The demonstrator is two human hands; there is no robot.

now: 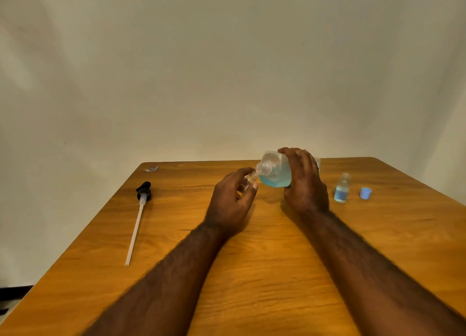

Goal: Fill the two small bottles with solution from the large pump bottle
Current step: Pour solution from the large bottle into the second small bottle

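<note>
Thumb and fingers of the left hand (pixel 230 199) pinch a small clear bottle (pixel 248 181), its mouth up against the neck of the large bottle (pixel 273 167); the right hand (pixel 302 181) is curled round that bottle, tipped sideways, blue solution (pixel 274 181) pooled low. Further right, a second small bottle (pixel 342 188) stands part-filled, blue cap (pixel 365 193) beside it; the pump (pixel 141 209) lies well left on the table (pixel 252 272)

Three bottles (pixel 275 177) (pixel 341 191) (pixel 250 178), one pump (pixel 144 193), one cap (pixel 365 193).
</note>
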